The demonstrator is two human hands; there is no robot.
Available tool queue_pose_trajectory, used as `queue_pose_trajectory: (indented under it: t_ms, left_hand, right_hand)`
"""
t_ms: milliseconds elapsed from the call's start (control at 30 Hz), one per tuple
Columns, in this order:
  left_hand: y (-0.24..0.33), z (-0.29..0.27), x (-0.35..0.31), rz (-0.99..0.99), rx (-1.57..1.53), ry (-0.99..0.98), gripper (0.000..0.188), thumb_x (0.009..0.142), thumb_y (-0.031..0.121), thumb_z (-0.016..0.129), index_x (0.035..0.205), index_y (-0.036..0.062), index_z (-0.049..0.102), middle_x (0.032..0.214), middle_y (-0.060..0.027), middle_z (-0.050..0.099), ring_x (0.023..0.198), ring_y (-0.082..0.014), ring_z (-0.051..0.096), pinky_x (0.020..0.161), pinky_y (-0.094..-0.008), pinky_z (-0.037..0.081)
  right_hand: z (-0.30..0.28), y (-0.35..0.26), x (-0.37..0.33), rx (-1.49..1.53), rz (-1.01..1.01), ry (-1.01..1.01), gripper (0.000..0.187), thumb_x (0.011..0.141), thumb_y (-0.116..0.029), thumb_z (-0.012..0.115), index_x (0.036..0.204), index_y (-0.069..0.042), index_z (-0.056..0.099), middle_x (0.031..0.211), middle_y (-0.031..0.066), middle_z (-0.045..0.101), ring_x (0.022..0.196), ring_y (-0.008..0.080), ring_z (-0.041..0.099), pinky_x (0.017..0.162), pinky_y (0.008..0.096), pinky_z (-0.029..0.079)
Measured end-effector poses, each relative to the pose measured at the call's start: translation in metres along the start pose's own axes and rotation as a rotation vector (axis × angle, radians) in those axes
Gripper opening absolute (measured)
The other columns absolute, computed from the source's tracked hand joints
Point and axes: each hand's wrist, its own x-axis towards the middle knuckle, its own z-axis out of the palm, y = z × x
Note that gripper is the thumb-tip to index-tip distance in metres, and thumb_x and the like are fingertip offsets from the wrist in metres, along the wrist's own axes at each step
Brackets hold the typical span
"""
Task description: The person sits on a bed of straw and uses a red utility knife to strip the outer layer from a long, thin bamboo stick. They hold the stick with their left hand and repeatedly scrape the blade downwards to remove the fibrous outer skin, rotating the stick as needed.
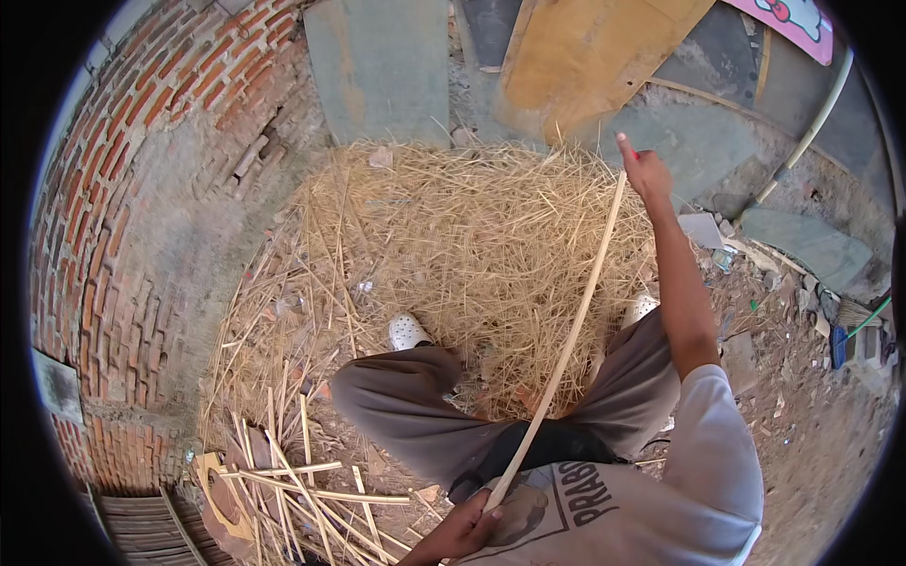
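A long, pale bamboo strip [564, 354] slants across my lap, its near end by my belly and its far end up to the right. My left hand [462, 528] is closed around the near end. My right arm is stretched out, and my right hand [647, 175] is curled beside the strip's far tip with the thumb pointing out. A small red bit shows in that fist, perhaps part of a tool; what it holds is mostly hidden. Thin shavings [472, 226] lie heaped on the ground between and beyond my feet.
Several cut strips [321, 493] lie in a loose pile at my lower left. A brick wall [113, 255] rises on the left. Sheets and boards [377, 75] lean at the far side. Rubble and a blue object [838, 347] lie on the right.
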Motion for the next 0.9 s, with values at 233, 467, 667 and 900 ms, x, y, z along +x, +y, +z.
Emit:
queue_pose_trajectory:
  t_ms: [233,467,667,900]
  left_hand:
    - [-0.017,-0.005,0.025,0.091,0.035,0.210,0.018,0.100,0.020,0.049,0.096,0.0031,0.049,0.065,0.0005,0.050,0.061,-0.0069,0.045,0.054,-0.0262,0.039]
    - [-0.045,-0.010,0.053,0.145,0.042,0.166,0.016,0.101,0.020,0.049,0.102,0.0033,0.051,0.067,-0.0009,0.050,0.060,-0.0074,0.044,0.055,-0.0250,0.039]
    - [-0.043,0.004,0.084,0.191,-0.350,0.084,0.022,0.104,0.020,0.042,0.114,0.0020,0.049,0.067,-0.0024,0.052,0.058,-0.0071,0.049,0.052,-0.0225,0.041]
    - [-0.030,-0.013,0.128,0.238,-0.744,0.046,0.037,0.105,0.029,0.037,0.110,-0.0024,0.055,0.058,0.0002,0.040,0.041,-0.0077,0.034,0.042,-0.0210,0.033]
  right_hand:
    - [0.015,-0.035,-0.077,0.632,-0.104,-0.496,0.075,0.087,-0.076,0.039,0.062,-0.007,0.055,0.050,0.0026,0.044,0.046,0.0158,0.044,0.050,0.0368,0.041]
    - [0.019,-0.046,-0.116,1.037,-0.095,-0.584,0.034,0.090,-0.034,0.069,0.076,-0.010,0.049,0.051,-0.0054,0.037,0.040,0.0057,0.030,0.039,0.0249,0.023]
    - [0.014,-0.063,-0.149,1.269,-0.036,-0.905,0.029,0.092,-0.027,0.068,0.078,-0.009,0.051,0.048,-0.0050,0.036,0.039,0.0061,0.031,0.039,0.0247,0.025]
    - [0.024,-0.066,-0.161,1.216,-0.014,-0.881,0.030,0.092,-0.030,0.067,0.080,-0.006,0.056,0.049,-0.0059,0.035,0.039,0.0051,0.030,0.040,0.0252,0.023]
